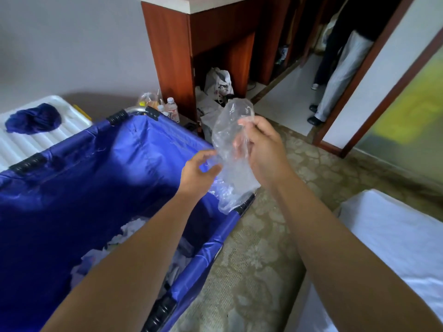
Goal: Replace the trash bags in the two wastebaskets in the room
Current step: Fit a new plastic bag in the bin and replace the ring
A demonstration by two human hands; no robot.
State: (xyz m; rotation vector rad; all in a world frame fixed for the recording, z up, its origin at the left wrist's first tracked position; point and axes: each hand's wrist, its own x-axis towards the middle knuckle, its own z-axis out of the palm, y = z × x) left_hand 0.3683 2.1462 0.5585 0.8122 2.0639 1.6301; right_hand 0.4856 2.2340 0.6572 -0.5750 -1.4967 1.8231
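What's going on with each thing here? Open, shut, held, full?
Clear plastic bag: crumpled, held up by both hands.
Right hand: pinching the bag's upper part.
Left hand: fingers on the bag's lower part.
Blue cart bag: open, white linens at the bottom.
Water bottles: upright, capped.

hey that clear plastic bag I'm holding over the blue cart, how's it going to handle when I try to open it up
The clear plastic bag looks thin and floppy: it droops crumpled between your left hand and right hand. It's probably very light, and its layers may cling together. The glossy film could slip, so pinch an edge firmly.
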